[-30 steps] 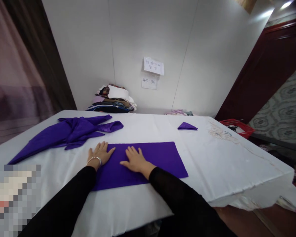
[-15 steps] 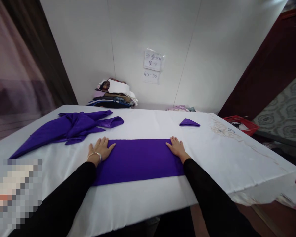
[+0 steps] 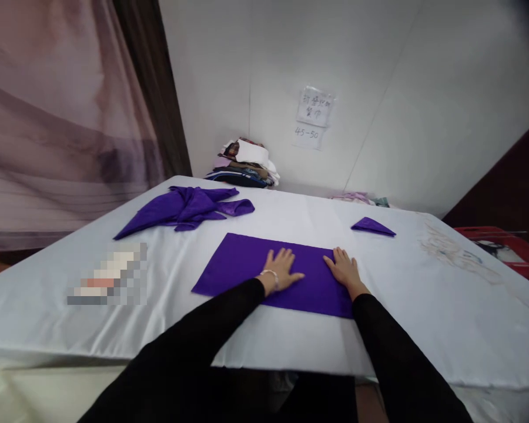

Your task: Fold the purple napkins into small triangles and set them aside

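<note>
A purple cloth napkin (image 3: 233, 267), folded into a flat rectangle, lies in front of me on the white tablecloth (image 3: 300, 346). My left hand (image 3: 282, 270) rests palm down on the middle of the napkin, fingers spread, with a bracelet at the wrist. At the napkin's right end, my right hand (image 3: 344, 270) presses flat near the far corner, its fingers stretched out. Neither hand grips anything. Beyond my right hand sits a small purple cloth folded into a triangle (image 3: 373, 227).
Loose purple cloths (image 3: 180, 208) are heaped at the back left. Nearer on the left lies a pixelated flat item (image 3: 108, 276). Piled clothes (image 3: 242, 164) stand behind the table by the wall. A red basket (image 3: 506, 244) is at the right edge.
My left hand has moved from the napkin's left edge to its middle. My right hand stays at the right end. The view has turned to the left.
</note>
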